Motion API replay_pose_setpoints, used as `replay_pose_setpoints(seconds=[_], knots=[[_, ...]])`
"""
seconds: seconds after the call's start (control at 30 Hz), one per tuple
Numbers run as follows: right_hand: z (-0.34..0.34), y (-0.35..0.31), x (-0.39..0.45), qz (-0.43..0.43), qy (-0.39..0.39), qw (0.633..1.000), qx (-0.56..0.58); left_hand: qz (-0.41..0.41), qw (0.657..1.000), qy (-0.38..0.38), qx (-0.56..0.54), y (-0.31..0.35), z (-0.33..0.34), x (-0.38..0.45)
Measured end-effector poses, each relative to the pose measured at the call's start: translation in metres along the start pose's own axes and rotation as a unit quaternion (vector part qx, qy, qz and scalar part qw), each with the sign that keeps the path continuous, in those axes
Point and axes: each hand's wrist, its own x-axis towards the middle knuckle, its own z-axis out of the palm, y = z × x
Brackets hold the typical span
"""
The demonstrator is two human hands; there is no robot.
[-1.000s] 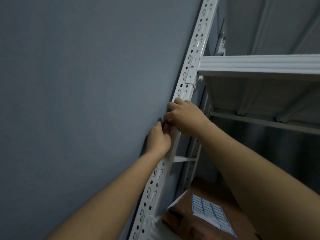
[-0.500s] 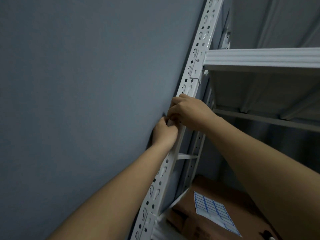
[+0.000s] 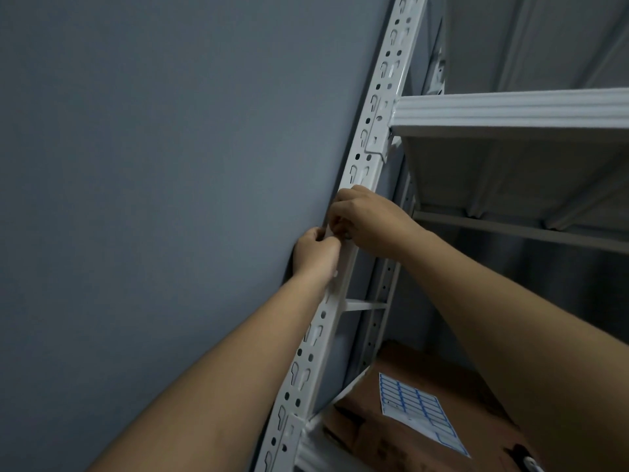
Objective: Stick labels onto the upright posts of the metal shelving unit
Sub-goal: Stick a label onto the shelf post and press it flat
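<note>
A white slotted upright post (image 3: 376,107) of the metal shelving unit runs diagonally up the frame beside a grey wall. Both my hands meet on it at mid height. My left hand (image 3: 315,255) sits on the wall side of the post, its fingers curled against the edge. My right hand (image 3: 367,221) lies over the post's front with bent fingers, fingertips touching those of the left hand. A small pale label seems pinched between them, mostly hidden. A white label sheet (image 3: 417,412) with blue-outlined stickers lies on a brown cardboard box (image 3: 452,379) on the lower shelf.
A white shelf (image 3: 510,109) juts out to the right above my hands. A rear post (image 3: 381,301) and a short cross brace (image 3: 362,305) stand behind the front post. The grey wall (image 3: 170,165) fills the left side.
The view has shifted slightly, with the shelf a little lower in frame. Both hands stay together at the same spot on the post, with only small finger movement.
</note>
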Motion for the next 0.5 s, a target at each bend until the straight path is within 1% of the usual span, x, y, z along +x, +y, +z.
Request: replay_pose_setpoints(seconds=[0.5], knots=[[-0.0025, -0.0015, -0.0040, -0.011, -0.014, 1.000, -0.011, -0.020, 1.000, 0.005, 0.003, -0.0002, -0.0005, 0.0033]])
